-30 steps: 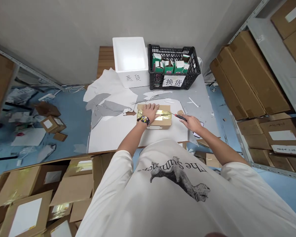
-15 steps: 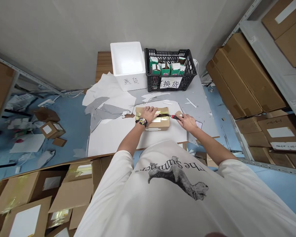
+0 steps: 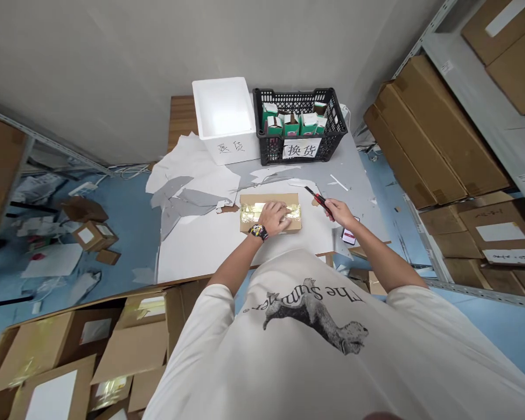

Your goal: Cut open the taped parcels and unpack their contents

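A small cardboard box (image 3: 249, 224) lies on the white-covered table, with shiny yellowish tape across its top. My left hand (image 3: 275, 217), with a watch at the wrist, lies on top of the box, fingers stretched over the tape. To the right of the box, my right hand (image 3: 339, 213) grips a red and black utility knife (image 3: 317, 197). Its tip points up and left, apart from the box. Beside my right wrist a phone (image 3: 349, 233) lies with its screen lit.
Behind the box stand a white foam box (image 3: 234, 146) and a black plastic crate (image 3: 336, 140) holding several green-and-white cartons. Torn paper (image 3: 188, 195) covers the table's left. Cardboard boxes (image 3: 126, 350) fill the lower left; shelves with cartons (image 3: 446, 128) line the right.
The knife has lifted off the box and swung right and up in my right hand. My left hand has shifted toward the middle of the box, and the phone shows more.
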A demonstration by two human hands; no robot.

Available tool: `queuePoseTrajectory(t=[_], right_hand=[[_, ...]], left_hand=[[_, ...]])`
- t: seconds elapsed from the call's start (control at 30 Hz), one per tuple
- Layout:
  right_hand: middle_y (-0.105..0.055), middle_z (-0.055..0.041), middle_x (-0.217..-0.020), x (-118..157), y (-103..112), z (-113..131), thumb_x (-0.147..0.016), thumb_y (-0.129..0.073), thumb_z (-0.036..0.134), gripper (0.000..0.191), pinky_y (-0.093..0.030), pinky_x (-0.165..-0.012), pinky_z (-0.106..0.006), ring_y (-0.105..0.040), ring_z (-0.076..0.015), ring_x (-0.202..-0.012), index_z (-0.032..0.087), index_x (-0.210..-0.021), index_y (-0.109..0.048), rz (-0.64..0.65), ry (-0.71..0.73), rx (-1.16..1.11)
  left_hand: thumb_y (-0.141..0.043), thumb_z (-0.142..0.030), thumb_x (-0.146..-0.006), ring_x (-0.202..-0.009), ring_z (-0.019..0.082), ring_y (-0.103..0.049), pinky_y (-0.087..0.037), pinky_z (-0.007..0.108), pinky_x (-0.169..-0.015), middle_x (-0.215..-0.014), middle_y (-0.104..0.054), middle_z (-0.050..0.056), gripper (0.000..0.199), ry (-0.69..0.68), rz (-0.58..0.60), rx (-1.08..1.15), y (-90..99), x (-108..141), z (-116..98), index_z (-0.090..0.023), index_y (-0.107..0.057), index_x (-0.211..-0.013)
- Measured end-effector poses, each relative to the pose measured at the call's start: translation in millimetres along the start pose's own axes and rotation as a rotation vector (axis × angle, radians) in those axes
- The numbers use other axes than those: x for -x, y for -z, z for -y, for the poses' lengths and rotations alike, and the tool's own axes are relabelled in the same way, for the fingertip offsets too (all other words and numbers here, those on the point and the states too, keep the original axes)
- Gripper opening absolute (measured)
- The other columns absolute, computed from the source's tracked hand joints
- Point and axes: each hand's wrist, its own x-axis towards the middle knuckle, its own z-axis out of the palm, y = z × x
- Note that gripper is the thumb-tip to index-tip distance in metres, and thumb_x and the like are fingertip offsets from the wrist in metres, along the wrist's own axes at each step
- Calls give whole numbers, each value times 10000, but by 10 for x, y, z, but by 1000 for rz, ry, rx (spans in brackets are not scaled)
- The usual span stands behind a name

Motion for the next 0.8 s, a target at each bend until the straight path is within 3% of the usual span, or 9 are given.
queuePoseTrajectory(t=[0.1, 0.23, 0.47, 0.67, 0.8], right_hand=[[-701, -16, -765, 194, -110, 17, -1000, -618, 940, 686, -477, -561, -289, -545, -156, -573, 257, -945, -655, 106, -19, -130], [-691, -1, -723, 282, -52, 50, -1002, -643, 866, 611, -463, -555, -288, -523, -153, -551, 260, -924, -640, 224, -64, -113], [-760, -21, -765, 100, 204, 55, -1022, -671, 748, 518, -498, -594, -295, -590, -175, -584, 235, -974, -726, 385, -109, 8], [-714, -10, -706, -217, 257, 64, -1075, -614, 720, 553, -509, -674, -312, -601, -194, -618, 216, -1038, -840, 295, 37, 247], [-910, -57, -1062, -339, 298, 91, -1151, -548, 587, 502, -560, -892, -345, -770, -262, -918, 262, -1206, -926, 229, 217, 478]], left_hand=[[-842, -631, -982, -1440, 419, -616, -440, 605, -1323, -1558, -722, 176, 633, 40, -20, -20, -122, 41, -88, -246, -815, -1483], [-957, -689, -873, -1455, 471, -590, -342, 665, -1393, -1602, -689, 215, 883, 37, 23, -55, -209, 28, -132, -211, -739, -1583], [-1033, -593, -820, -1451, 469, -632, -317, 687, -1423, -1462, -756, 196, 821, 95, 27, -40, -227, 26, -152, -246, -763, -1512], [-1006, -520, -868, -1444, 465, -664, -311, 696, -1435, -1459, -762, 205, 764, 71, 2, -46, -243, 101, -196, -245, -744, -1531], [-997, -526, -879, -1422, 458, -684, -331, 677, -1426, -1447, -761, 215, 757, 89, -15, -58, -264, 90, -180, -224, -745, -1526]])
